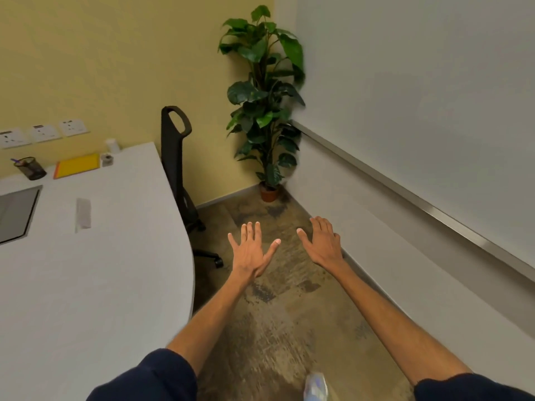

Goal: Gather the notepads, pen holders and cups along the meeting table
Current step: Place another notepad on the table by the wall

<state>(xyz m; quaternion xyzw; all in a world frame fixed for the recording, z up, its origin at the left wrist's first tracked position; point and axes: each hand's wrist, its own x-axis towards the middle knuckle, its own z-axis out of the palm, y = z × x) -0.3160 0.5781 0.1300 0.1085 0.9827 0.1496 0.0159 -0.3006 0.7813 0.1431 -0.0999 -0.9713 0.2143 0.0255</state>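
The left hand (251,250) and right hand (323,241) hover over the floor, fingers spread and empty. The pen holder (30,168), notepad (78,165) and cup (112,146) sit far left on the table (101,270), nearer the left hand.

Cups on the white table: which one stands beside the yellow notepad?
The small clear cup, just right of the yellow notepad; the white cup stands farther back.

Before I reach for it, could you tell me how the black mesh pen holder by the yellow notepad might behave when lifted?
The pen holder is wire mesh, so probably light and stiff. Only a purple pen shows inside, so a push may slide or tip it on the smooth table.
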